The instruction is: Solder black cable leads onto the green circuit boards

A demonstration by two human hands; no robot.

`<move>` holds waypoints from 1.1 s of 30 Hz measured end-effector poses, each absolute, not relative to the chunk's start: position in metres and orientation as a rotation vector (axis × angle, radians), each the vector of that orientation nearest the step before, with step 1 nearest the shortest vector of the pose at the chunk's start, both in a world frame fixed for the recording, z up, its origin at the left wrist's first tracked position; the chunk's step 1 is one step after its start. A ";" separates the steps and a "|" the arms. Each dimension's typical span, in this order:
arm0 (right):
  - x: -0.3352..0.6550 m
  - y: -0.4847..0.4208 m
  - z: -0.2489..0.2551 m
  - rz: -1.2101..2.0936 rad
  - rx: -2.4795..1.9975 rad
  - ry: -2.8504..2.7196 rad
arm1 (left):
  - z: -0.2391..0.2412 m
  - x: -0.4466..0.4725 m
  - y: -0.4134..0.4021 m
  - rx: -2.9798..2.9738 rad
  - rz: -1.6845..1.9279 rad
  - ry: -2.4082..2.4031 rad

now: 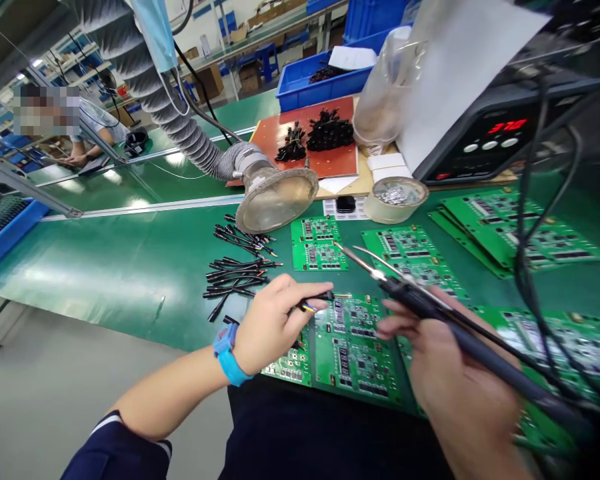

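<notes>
Between the thumb and fingers of my left hand (pixel 275 317) is a short black cable (pixel 325 295) with thin coloured wire ends. Those ends reach over a green circuit board (pixel 360 353) at the near edge of the bench. My right hand (pixel 450 367) is closed around a soldering iron (pixel 420 303) with a thin solder-feed tube along it. Its metal tip points up and left, above a smaller green board (pixel 320 243) and apart from the wires. Several black cables (pixel 237 277) lie in bunches left of the boards.
A fume extraction funnel (pixel 280 200) on a grey hose hangs over the bench. Behind stand a soldering station (pixel 500 133), a round tin (pixel 396 198) and a blue bin (pixel 325 83). Stacked boards (pixel 520 230) lie at right, under hanging cords. Another person (pixel 87 133) sits across the bench.
</notes>
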State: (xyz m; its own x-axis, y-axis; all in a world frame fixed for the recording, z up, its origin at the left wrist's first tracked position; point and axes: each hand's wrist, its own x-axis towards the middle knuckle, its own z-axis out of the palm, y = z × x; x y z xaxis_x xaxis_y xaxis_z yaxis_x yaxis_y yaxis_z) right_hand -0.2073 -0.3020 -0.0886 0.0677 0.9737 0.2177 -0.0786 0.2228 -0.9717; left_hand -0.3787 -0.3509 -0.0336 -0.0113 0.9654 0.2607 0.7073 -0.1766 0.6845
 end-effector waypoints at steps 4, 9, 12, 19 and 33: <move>-0.220 -0.298 -0.083 1.186 -0.921 -1.256 | -0.041 -0.364 -0.344 1.763 1.136 1.677; -0.224 -0.300 -0.084 1.207 -0.882 -1.171 | -0.045 -0.358 -0.340 1.733 1.167 1.611; -0.222 -0.300 -0.083 1.181 -0.884 -1.178 | -0.048 -0.355 -0.342 1.758 1.157 1.594; -0.210 -0.305 -0.073 0.890 -0.933 -1.492 | -0.055 -0.342 -0.351 2.040 1.070 1.707; -0.243 -0.314 -0.070 0.786 -1.044 -1.117 | -0.031 -0.337 -0.347 1.596 1.255 1.895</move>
State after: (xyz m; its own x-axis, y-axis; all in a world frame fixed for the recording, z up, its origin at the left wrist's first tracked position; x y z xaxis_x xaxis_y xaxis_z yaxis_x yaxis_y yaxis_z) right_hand -0.2429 -0.3143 -0.0702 0.2750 0.9052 0.3240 0.0006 0.3369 -0.9416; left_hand -0.3374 -0.3475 -0.0306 -0.2952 0.9196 0.2593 0.5975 -0.0341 0.8011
